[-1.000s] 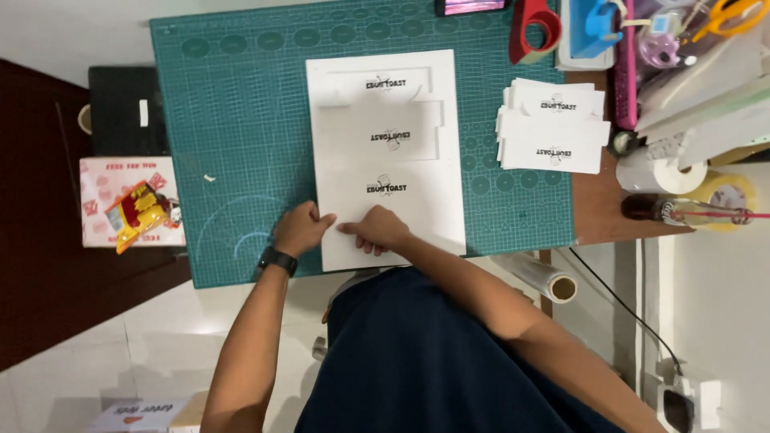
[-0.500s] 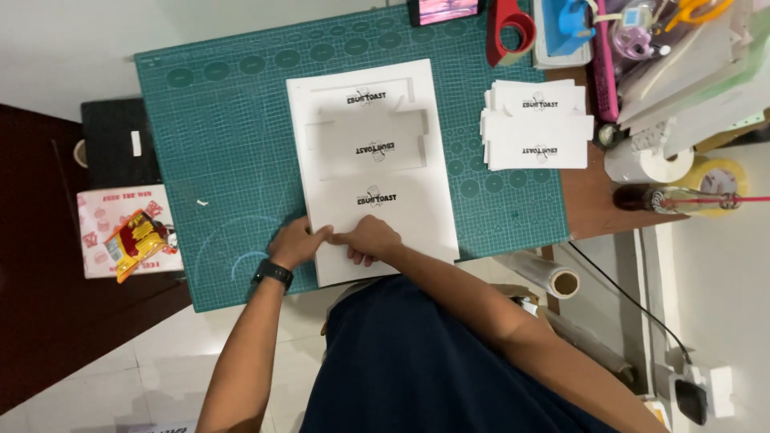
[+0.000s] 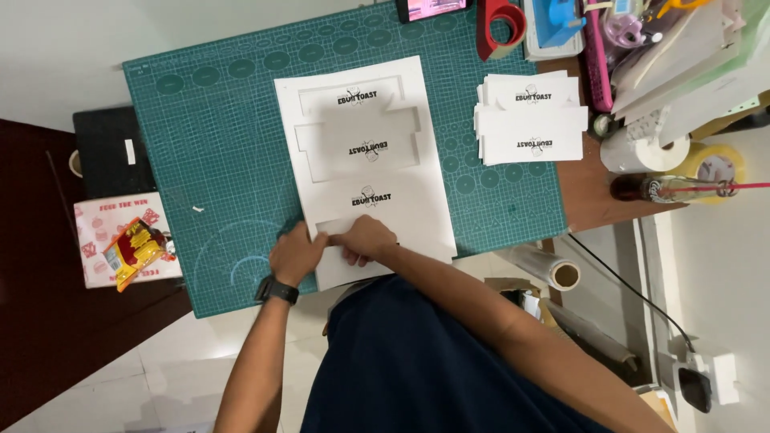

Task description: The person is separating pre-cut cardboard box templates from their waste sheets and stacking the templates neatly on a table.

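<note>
The white printed sheet [image 3: 365,164] lies flat on the green cutting mat [image 3: 216,152], reaching away from the fingers toward the far edge of the table, with its near end under both hands. The left hand [image 3: 295,255] rests on the sheet's near left corner, and the right hand [image 3: 365,239] sits just beside it, the two touching over a cut-out panel. Compared with half a second earlier, the hands have stayed on the same near edge of the sheet, and the fingers of the right hand have curled a little more over the cut flap. The left fingers [image 3: 309,240] lie close together, pressed flat on the paper. The right fingers [image 3: 353,240] are bent and drawn together on the flap's edge; whether they pinch it or only press it cannot be told. A stack of white printed cards [image 3: 529,120] lies well apart, beyond and right of the fingers, and a snack packet [image 3: 135,250] lies off to their left.
</note>
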